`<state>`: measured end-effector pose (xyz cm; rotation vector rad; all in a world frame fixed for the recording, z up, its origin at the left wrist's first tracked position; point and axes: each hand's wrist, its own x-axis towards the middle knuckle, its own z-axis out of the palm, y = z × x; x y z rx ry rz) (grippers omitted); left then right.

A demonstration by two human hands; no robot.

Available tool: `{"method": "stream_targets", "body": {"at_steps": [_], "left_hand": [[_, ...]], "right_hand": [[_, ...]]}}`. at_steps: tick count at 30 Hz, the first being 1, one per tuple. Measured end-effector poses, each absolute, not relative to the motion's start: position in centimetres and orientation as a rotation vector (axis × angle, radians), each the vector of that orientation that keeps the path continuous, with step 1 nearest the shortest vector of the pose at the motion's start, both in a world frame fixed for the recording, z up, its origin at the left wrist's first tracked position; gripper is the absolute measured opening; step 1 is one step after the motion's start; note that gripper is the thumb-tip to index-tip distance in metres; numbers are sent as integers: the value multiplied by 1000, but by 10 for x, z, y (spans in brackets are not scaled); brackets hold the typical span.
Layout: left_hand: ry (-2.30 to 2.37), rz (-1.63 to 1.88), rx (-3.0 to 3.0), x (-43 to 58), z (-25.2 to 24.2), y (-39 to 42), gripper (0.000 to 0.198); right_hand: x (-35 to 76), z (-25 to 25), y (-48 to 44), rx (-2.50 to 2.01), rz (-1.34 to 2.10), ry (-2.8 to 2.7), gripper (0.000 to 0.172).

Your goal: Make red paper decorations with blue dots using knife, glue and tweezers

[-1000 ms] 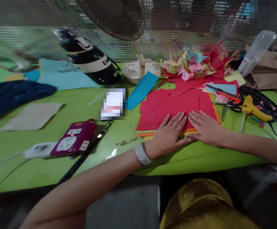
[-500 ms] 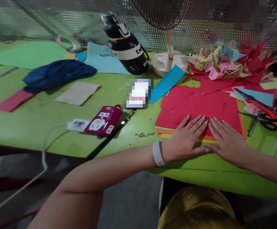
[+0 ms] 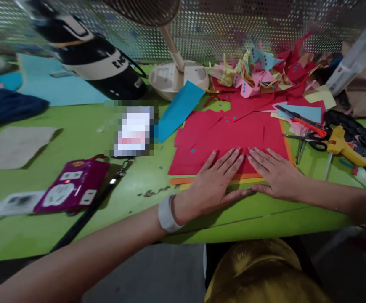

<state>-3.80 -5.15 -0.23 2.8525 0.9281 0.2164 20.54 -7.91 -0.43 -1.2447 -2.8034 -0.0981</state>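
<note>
both hands lie flat, palms down, on a stack of coloured paper at the near edge of the green table; the top sheet is red, with orange and yellow edges peeking out beneath it. the left hand has its fingers straight and slightly spread, thumb reaching toward the other hand (a pale band sits on that wrist), and the right hand is pressed down just beside it, fingers likewise open and gripping nothing. the two thumbs nearly touch at the stack's front edge. to the right of the stack lie scissors and a yellow glue gun. behind it is a heap of folded paper scraps, a blue sheet and a fan base. a black bottle lies tilted at the far left.
</note>
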Motion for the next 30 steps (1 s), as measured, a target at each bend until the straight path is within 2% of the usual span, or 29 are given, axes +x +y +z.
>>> {"method": "stream_targets", "body": {"at_steps": [7, 19, 25, 30], "left_hand": [[893, 180, 2916, -65, -2, -49, 86], [982, 353, 2905, -107, -5, -55, 84], [1039, 260, 2855, -105, 2, -58, 80], [1153, 259, 2806, -88, 23, -44, 67]], "right_hand": [[237, -4, -85, -1292, -20, -2795, 84], [248, 9, -97, -1378, -16, -2777, 79], [238, 33, -73, -1417, 4, -2616, 48], [207, 43, -42, -1395, 243, -2643, 33]]}}
